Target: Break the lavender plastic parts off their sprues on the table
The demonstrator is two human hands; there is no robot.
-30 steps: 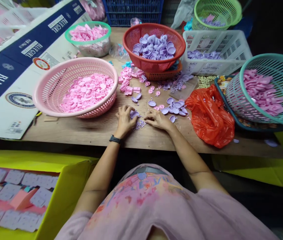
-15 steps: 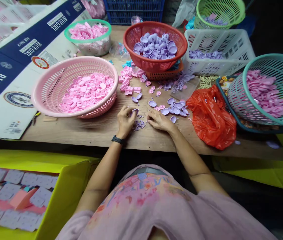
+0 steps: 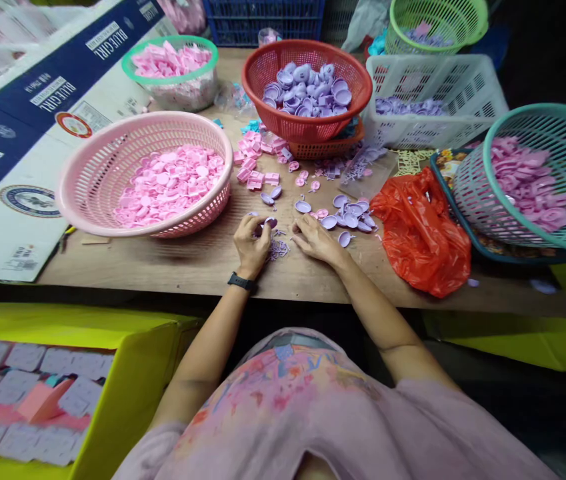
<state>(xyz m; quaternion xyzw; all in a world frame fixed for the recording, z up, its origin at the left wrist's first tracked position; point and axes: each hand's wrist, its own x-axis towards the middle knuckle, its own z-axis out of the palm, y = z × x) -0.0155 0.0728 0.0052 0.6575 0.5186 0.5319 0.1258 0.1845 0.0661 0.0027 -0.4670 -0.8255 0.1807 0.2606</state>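
Observation:
My left hand (image 3: 253, 243), with a dark watch on its wrist, pinches a small purple plastic piece (image 3: 271, 222) between thumb and fingers. Just to its right, my right hand (image 3: 315, 239) rests low over the table with its fingers pressed together; whatever is in them is too small to make out. Thin purple plastic scraps (image 3: 277, 250) lie between the two hands. Beyond the right hand is a loose group of purple oval pieces (image 3: 353, 215), with a few small pink ones among them. A single purple oval piece (image 3: 303, 207) sits in front of the fingers.
A pink basket (image 3: 70, 180) of pink parts stands left, a red basket (image 3: 257, 100) of purple parts behind. On the right are a red plastic bag (image 3: 423, 233) and a tilted teal basket (image 3: 493, 173). A yellow box (image 3: 137, 373) stands below the table's left front edge.
Both hands stay in nearly the same place. The right fingers have shifted slightly, and the purple piece remains in my left hand. The whole view has moved a little.

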